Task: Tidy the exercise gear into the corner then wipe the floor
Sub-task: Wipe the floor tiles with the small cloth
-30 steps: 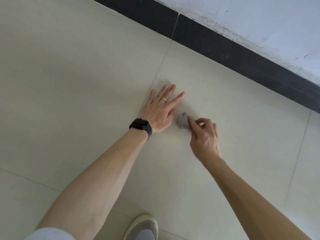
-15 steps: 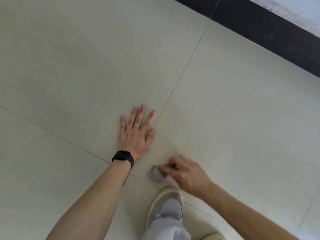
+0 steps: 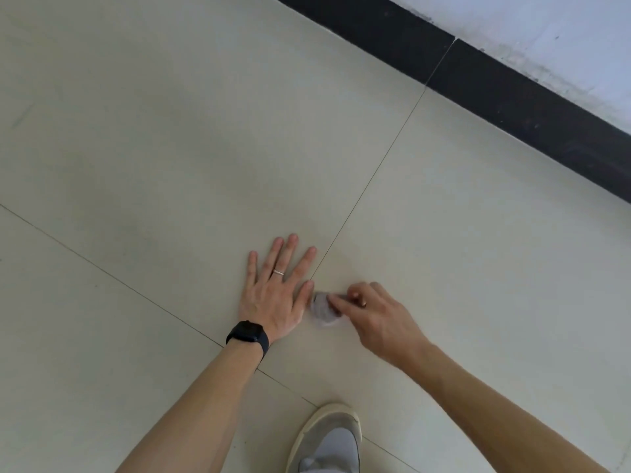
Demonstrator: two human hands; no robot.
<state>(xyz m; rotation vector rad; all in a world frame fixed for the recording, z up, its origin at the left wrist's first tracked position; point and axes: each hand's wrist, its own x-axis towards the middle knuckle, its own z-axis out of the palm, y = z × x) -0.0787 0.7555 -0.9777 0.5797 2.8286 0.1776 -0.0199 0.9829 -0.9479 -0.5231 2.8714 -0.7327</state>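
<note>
Grey crumpled cloth (image 3: 323, 310) lies on the tiled floor (image 3: 170, 131), pinched in the curled fingers of the right hand (image 3: 379, 319), just beside the left hand (image 3: 273, 298), whose fingers spread wide and flat.

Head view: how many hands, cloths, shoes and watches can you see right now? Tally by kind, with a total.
Hands: 2, the left hand flat on the floor, the right hand pinching the cloth
Cloths: 1, a small grey cloth
Shoes: 1, a grey shoe
Watches: 1, a black watch on the left wrist
Total: 5
</note>
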